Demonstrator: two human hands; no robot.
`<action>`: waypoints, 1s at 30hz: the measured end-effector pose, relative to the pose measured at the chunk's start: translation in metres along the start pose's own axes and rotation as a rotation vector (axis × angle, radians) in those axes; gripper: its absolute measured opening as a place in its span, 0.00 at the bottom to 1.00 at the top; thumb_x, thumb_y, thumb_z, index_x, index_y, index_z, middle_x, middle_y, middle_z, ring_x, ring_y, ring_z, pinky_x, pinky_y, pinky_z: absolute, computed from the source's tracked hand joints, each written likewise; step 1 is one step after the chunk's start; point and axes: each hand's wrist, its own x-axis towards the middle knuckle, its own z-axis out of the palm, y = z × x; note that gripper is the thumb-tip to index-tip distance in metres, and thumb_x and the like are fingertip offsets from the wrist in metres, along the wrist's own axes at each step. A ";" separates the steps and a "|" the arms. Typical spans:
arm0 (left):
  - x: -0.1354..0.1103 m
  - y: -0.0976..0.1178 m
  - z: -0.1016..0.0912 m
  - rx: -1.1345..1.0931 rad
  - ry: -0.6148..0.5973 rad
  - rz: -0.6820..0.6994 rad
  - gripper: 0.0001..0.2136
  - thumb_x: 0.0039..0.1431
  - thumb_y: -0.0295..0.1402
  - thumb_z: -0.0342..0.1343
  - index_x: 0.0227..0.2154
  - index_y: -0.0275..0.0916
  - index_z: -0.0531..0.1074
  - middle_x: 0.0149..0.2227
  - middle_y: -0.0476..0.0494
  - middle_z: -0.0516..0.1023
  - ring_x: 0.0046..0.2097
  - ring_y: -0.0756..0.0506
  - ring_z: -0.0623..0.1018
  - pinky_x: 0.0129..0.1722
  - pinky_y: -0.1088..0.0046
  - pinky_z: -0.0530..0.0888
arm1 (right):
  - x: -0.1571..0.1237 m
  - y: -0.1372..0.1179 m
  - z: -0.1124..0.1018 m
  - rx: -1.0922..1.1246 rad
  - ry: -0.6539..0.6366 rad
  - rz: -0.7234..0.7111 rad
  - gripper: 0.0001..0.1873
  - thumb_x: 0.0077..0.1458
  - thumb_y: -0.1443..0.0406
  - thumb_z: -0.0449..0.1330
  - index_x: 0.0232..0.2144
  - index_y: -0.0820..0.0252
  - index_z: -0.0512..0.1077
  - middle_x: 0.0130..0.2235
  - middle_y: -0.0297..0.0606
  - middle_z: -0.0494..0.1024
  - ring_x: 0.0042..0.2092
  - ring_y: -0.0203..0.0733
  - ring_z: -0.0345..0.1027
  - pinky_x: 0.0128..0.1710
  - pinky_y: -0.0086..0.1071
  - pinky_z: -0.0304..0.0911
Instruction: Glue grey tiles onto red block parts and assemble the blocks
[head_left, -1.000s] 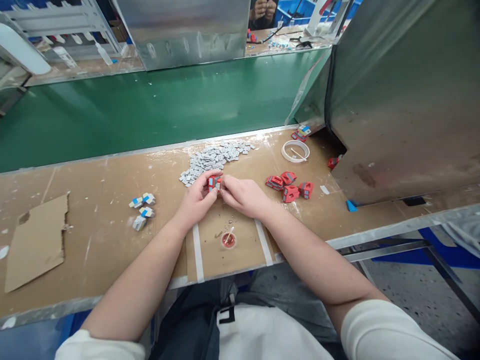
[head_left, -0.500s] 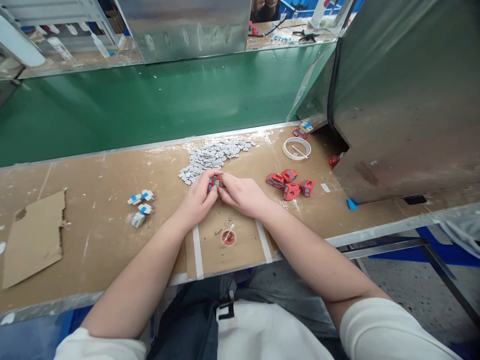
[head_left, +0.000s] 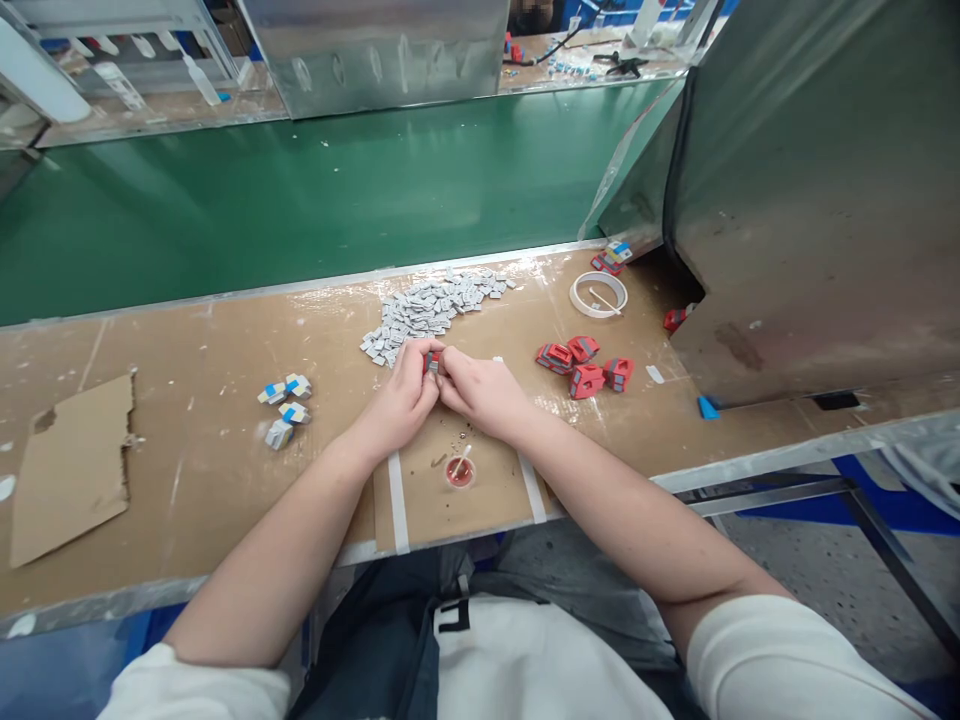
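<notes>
My left hand [head_left: 401, 398] and my right hand [head_left: 480, 392] meet at the middle of the brown bench, fingers pinched together around one small red part [head_left: 431, 362]. Only a sliver of that part shows between the fingertips. Just beyond the hands lies a heap of small grey pieces [head_left: 427, 308]. A group of several red parts [head_left: 583, 365] lies to the right of my right hand. Below the hands sits a small red cap with a white stick in it [head_left: 459, 470].
Small blue-and-grey parts [head_left: 283, 408] lie to the left, with a torn cardboard piece [head_left: 71, 468] further left. A roll of tape [head_left: 598, 294] and more red parts [head_left: 609, 260] sit by the metal housing [head_left: 810, 200]. A green conveyor belt [head_left: 300, 200] runs behind the bench.
Both hands have closed in tighter around the red part, hiding more of it. The view has shifted slightly; nothing else on the bench moved.
</notes>
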 end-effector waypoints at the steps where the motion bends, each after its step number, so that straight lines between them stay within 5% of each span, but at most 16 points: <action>1: 0.000 0.000 0.000 -0.004 0.006 -0.002 0.15 0.71 0.29 0.46 0.58 0.41 0.63 0.58 0.37 0.71 0.62 0.40 0.72 0.67 0.60 0.70 | 0.000 0.000 0.000 0.010 0.006 0.014 0.08 0.73 0.59 0.51 0.43 0.56 0.65 0.41 0.42 0.82 0.40 0.49 0.76 0.32 0.35 0.48; 5: 0.003 -0.002 0.002 -0.157 0.016 -0.098 0.16 0.69 0.31 0.50 0.57 0.41 0.65 0.55 0.40 0.73 0.56 0.41 0.75 0.61 0.61 0.73 | 0.000 0.003 -0.008 0.114 0.002 0.020 0.06 0.70 0.60 0.53 0.40 0.55 0.64 0.40 0.39 0.82 0.37 0.47 0.74 0.34 0.34 0.50; 10: 0.017 -0.008 0.004 -0.827 -0.003 -0.377 0.18 0.61 0.31 0.54 0.54 0.41 0.66 0.38 0.49 0.74 0.35 0.47 0.74 0.37 0.71 0.75 | -0.004 0.010 -0.020 0.389 0.015 -0.090 0.03 0.66 0.64 0.53 0.39 0.54 0.66 0.42 0.36 0.82 0.41 0.46 0.74 0.42 0.35 0.58; 15: 0.027 -0.010 -0.002 -1.137 0.087 -0.391 0.18 0.54 0.28 0.57 0.49 0.38 0.69 0.43 0.41 0.81 0.36 0.46 0.78 0.33 0.72 0.74 | -0.003 0.015 -0.019 0.515 0.186 -0.143 0.09 0.68 0.60 0.53 0.36 0.55 0.68 0.35 0.34 0.78 0.36 0.41 0.69 0.40 0.34 0.58; 20: 0.029 -0.012 -0.010 -1.168 0.106 -0.339 0.17 0.55 0.33 0.60 0.48 0.38 0.71 0.45 0.37 0.83 0.35 0.46 0.79 0.31 0.72 0.74 | -0.026 -0.006 -0.029 0.856 0.546 -0.092 0.21 0.71 0.54 0.55 0.26 0.55 0.64 0.25 0.29 0.64 0.28 0.36 0.58 0.33 0.33 0.54; 24: 0.032 -0.003 -0.012 -1.111 0.133 -0.370 0.15 0.51 0.35 0.64 0.42 0.40 0.73 0.39 0.41 0.84 0.30 0.47 0.76 0.26 0.74 0.72 | -0.090 -0.010 -0.035 1.163 0.917 -0.029 0.23 0.69 0.52 0.57 0.23 0.54 0.62 0.21 0.28 0.60 0.22 0.34 0.50 0.24 0.32 0.48; 27: 0.034 0.006 -0.015 -1.029 0.148 -0.403 0.14 0.44 0.34 0.66 0.37 0.42 0.75 0.34 0.46 0.84 0.28 0.48 0.73 0.23 0.76 0.69 | -0.150 0.023 -0.050 1.144 1.290 0.101 0.23 0.65 0.53 0.58 0.21 0.54 0.58 0.18 0.25 0.53 0.20 0.33 0.43 0.21 0.30 0.42; 30: 0.042 0.007 -0.015 -0.905 0.179 -0.425 0.11 0.40 0.34 0.66 0.30 0.44 0.76 0.32 0.52 0.82 0.27 0.49 0.70 0.23 0.76 0.69 | -0.212 0.080 -0.104 1.149 1.606 0.335 0.20 0.62 0.55 0.55 0.23 0.53 0.54 0.18 0.23 0.50 0.20 0.32 0.39 0.20 0.28 0.39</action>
